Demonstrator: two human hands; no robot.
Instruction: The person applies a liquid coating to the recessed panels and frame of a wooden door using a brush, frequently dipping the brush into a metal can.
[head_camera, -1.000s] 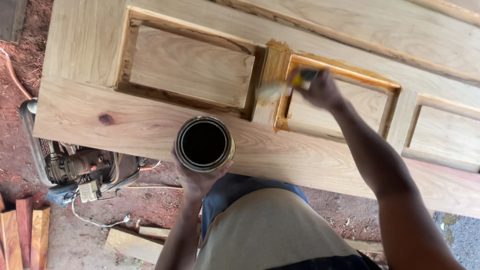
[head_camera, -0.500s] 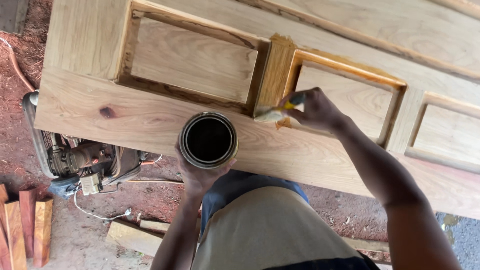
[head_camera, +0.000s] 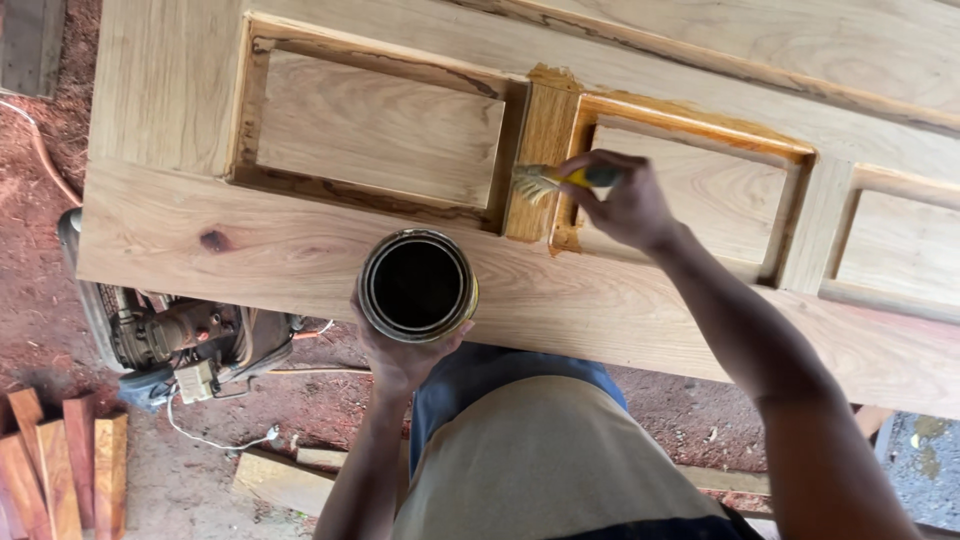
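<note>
**Brush on the door's centre stile, tin held close below**

The door lies flat, its panelled face up, so wet finish stays where it is laid rather than running. It fills the upper frame; the person stands at its near edge, over it. Most of the wood is pale and dry. The short upright stile between two panels, and the moulding around the panel right of it, are darker and amber, so these look coated.

Under the door's left end, on red earth, sits a grimy machine with loose wires. Short wood offcuts lie further left, well apart from both hands.

The tin is open, dark inside, and is held upright from below by the left hand, fingers cupped under and around its base. It overlaps the door's lower rail, just down and left of the brush grip, which keeps the reach for a dip short.

The right hand is closed around the yellow handle of the brush, arm stretched across the rail. The handle runs sideways out of the grip to the left, and the pale bristles rest on the stile's lower part, beside the moulding edge. Held this flat, the bristles can work along the narrow stile without straying onto the dry left panel.
</note>
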